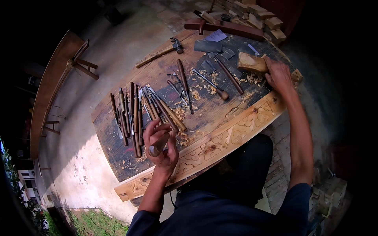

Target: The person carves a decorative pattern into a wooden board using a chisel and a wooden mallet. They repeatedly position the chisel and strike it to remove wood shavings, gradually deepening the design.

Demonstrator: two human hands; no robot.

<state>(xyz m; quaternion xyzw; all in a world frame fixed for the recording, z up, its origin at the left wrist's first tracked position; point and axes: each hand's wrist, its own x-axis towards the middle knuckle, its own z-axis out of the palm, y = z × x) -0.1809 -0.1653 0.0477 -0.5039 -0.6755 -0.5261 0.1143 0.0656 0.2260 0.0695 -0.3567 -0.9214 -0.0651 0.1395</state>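
My left hand (pixel 160 143) is closed around the wooden handle of a carving chisel (pixel 158 147), held just above a long pale carved board (pixel 220 138) that lies along the near edge of the dark workbench (pixel 208 112). My right hand (pixel 278 74) reaches to the far right of the bench and grips the handle of a pale wooden mallet (pixel 251 62). A row of several wood-handled chisels (pixel 134 112) lies just left of and beyond my left hand. Wood chips are scattered around the board.
A claw hammer (pixel 161 51) lies at the bench's far edge. More chisels (pixel 208 84) and dark sharpening stones (pixel 208 46) sit mid-bench and behind. Stacked wood blocks (pixel 258 15) stand at the back right. A long wooden bench (pixel 55 84) stands on the concrete floor to the left.
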